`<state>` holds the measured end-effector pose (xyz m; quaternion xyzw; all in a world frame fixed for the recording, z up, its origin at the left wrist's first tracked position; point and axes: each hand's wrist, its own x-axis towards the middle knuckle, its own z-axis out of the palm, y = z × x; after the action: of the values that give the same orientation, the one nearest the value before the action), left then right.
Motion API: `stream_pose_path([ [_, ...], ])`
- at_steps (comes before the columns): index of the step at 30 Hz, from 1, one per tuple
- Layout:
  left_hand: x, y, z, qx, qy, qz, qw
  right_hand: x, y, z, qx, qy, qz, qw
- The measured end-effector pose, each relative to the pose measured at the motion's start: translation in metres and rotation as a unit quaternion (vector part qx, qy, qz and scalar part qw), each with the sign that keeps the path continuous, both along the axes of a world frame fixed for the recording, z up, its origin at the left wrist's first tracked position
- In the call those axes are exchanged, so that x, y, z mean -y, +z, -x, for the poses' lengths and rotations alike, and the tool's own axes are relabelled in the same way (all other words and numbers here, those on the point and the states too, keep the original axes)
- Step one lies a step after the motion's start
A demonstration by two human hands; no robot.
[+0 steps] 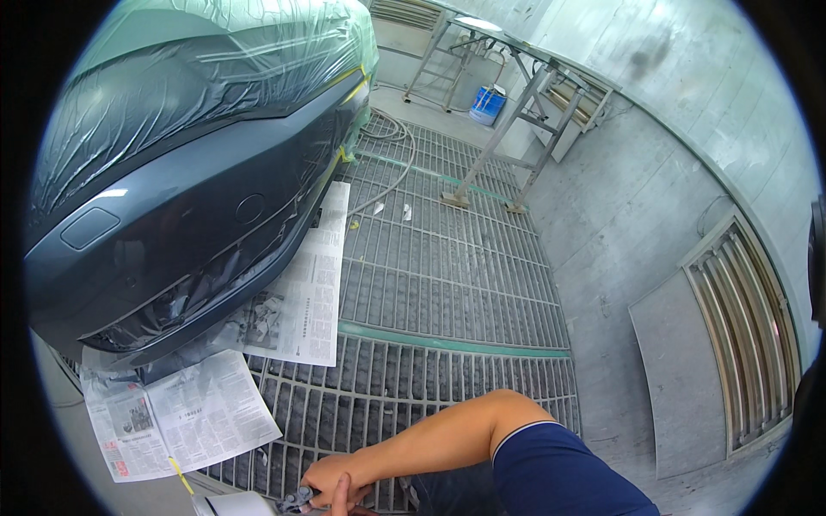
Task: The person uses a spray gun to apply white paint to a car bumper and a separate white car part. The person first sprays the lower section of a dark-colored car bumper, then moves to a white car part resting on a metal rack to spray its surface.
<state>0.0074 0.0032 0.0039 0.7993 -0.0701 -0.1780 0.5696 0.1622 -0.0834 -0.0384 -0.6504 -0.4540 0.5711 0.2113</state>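
Note:
My right forearm reaches in from the lower right, with my right hand (331,475) closed around a small grey metal tool (294,500) at the bottom edge. A finger of my left hand (342,497) shows against the right hand; the rest is out of frame, so its grip is unclear. Beside the tool lies a pale white sheet or panel (232,503) with a yellow tape strip (181,471). Above it, newspaper sheets (198,404) lie under a dark grey car bumper (181,206), whose body above is wrapped in translucent green plastic (215,43).
Metal floor grating (447,284) runs right of the car, crossed by a grey hose (400,172). A metal trestle (533,112) with a blue can (488,105) nearby stands at the back. The booth wall holds a louvred vent (744,318), a loose panel (671,378) beside it.

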Motion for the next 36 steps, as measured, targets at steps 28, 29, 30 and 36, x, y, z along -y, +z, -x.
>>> stream_pose_path([
  [28, 0.001, 0.002, -0.002, -0.005, -0.006, 0.024, 1.0, 0.004, -0.004, 0.001, 0.006, 0.01, -0.029, 1.0],
  [29, 0.001, 0.003, -0.002, -0.015, -0.005, 0.032, 0.999, 0.004, -0.006, 0.002, 0.014, 0.007, -0.039, 0.999],
  [30, 0.001, 0.004, -0.002, -0.024, -0.004, 0.039, 0.999, 0.003, -0.006, 0.003, 0.016, 0.007, -0.032, 0.999],
  [36, 0.0, -0.015, 0.005, 0.022, -0.014, 0.02, 0.999, 0.002, -0.007, 0.006, 0.022, 0.001, -0.035, 0.999],
])
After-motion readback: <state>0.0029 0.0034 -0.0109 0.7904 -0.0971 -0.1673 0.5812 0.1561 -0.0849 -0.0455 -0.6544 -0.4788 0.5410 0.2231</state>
